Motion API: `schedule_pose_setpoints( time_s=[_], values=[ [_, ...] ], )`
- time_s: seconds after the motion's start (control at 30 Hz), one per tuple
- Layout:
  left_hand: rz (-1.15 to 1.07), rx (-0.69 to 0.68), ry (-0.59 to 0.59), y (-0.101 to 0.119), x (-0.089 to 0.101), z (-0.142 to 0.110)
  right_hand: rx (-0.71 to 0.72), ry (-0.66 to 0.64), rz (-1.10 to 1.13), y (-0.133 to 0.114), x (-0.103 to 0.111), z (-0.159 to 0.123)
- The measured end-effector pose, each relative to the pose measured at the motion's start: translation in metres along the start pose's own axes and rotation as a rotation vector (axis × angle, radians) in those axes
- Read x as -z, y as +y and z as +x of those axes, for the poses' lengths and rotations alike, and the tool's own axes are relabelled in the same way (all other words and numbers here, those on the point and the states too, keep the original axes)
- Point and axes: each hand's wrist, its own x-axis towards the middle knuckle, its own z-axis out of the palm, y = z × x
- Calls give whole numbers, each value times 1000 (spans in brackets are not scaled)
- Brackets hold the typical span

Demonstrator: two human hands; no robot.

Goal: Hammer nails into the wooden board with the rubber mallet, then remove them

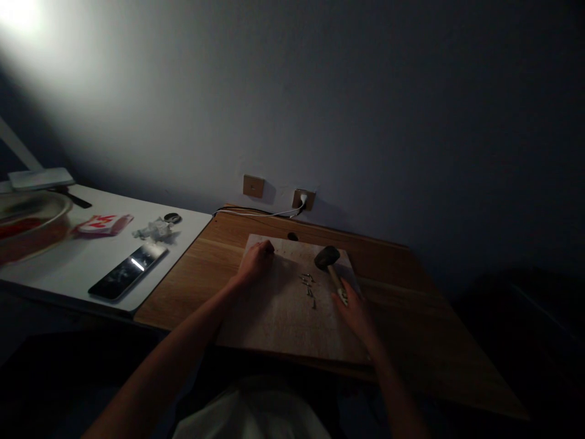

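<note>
A pale wooden board (283, 323) lies on the brown wooden desk. Closed fingers of my left hand (258, 261) rest at the board's upper left; anything pinched in them is too small to make out. My right hand (354, 308) grips the handle of a mallet (327, 258) with a dark, rounded head, held over the right part of the board. Between my hands lies a loose group of small metal screws or nails (308, 286). Several tiny points stand in a row near the board's far edge, to the right of my left hand.
On the white table to the left are a phone (128, 271), crumpled clear plastic (158, 230), a red-and-white packet (104, 224), a large bowl (59, 210) and a lamp (41, 178). A white plug (303, 199) and cables sit at the wall behind the desk.
</note>
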Motion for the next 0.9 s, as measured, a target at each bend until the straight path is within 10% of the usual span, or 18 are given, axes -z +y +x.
schedule_pose_setpoints(
  time_s=[0.9],
  values=[
    [-2, -10, -11, 2, 1, 0, 14, 5, -379, -16, -5, -8]
  ],
)
